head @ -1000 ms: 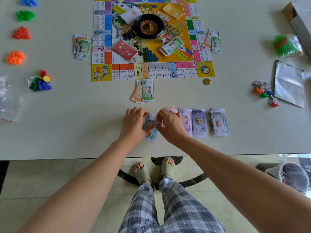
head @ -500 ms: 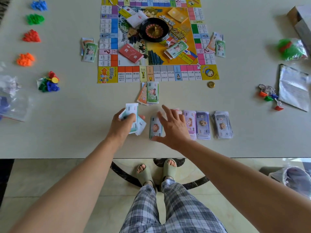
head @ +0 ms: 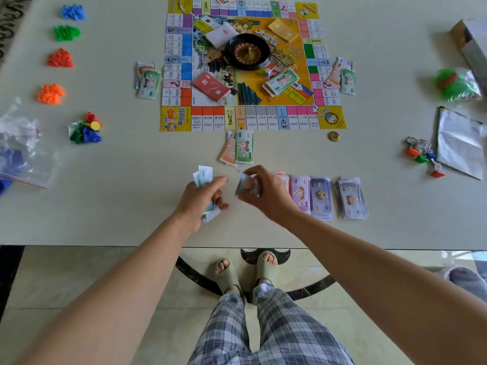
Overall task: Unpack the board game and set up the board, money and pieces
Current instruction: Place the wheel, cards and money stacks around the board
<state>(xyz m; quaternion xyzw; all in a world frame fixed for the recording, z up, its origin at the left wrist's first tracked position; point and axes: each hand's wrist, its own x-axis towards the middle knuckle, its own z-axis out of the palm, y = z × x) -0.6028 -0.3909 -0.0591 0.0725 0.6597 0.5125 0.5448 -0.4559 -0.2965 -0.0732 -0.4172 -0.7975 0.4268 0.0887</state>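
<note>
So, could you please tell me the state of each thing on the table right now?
Board: unfolded, lying flat.
Roulette wheel: sitting on the board's middle.
Left hand: gripping a wad of notes.
Right hand: pinching a few notes.
Far-right green pieces: bagged in clear plastic.
Gold coin: lying flat, beside the board's corner.

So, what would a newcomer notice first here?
The bright board at the far middle of the table, a black roulette wheel at its centre. Close to the near edge, the left hand grips a wad of notes and the right hand pinches loose notes, beside sorted money piles to the right.
</note>
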